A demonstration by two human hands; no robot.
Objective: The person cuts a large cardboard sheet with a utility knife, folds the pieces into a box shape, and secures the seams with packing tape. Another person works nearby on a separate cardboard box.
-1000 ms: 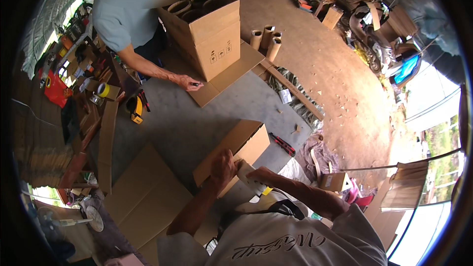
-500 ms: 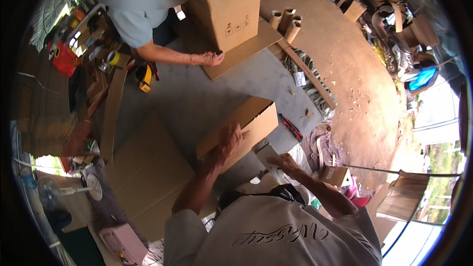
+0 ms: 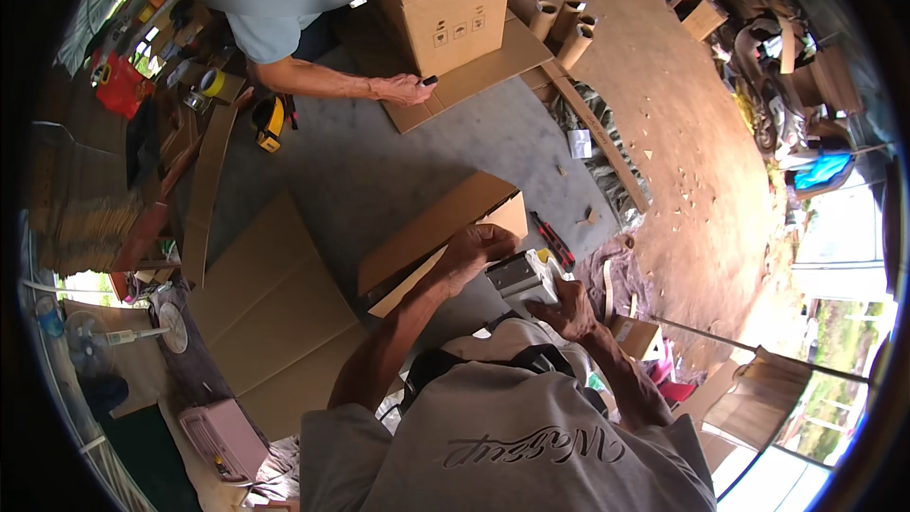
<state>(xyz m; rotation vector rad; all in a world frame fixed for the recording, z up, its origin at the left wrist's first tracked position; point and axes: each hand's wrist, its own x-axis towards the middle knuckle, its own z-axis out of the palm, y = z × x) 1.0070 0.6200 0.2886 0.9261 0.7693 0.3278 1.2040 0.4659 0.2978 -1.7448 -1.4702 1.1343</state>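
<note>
A small brown cardboard box lies tilted on the grey table in front of me, with an edge open along its near side. My left hand has its fingers curled over the right end of the box, at that near edge. Close beside it, my right hand grips a boxy grey-and-white tool, whose exact kind I cannot make out. The tool's front reaches almost to my left fingers. Just beyond it lies a red-and-black utility knife.
Across the grey table, a co-worker's hand holds a small dark object beside a tall carton. A yellow-and-black tape measure lies at left, near a flat cardboard sheet. Cardboard tubes stand beyond the table.
My left hand has moved right along the box to its end. My right hand has raised and turned the tool toward it. The box's near edge now gapes more.
</note>
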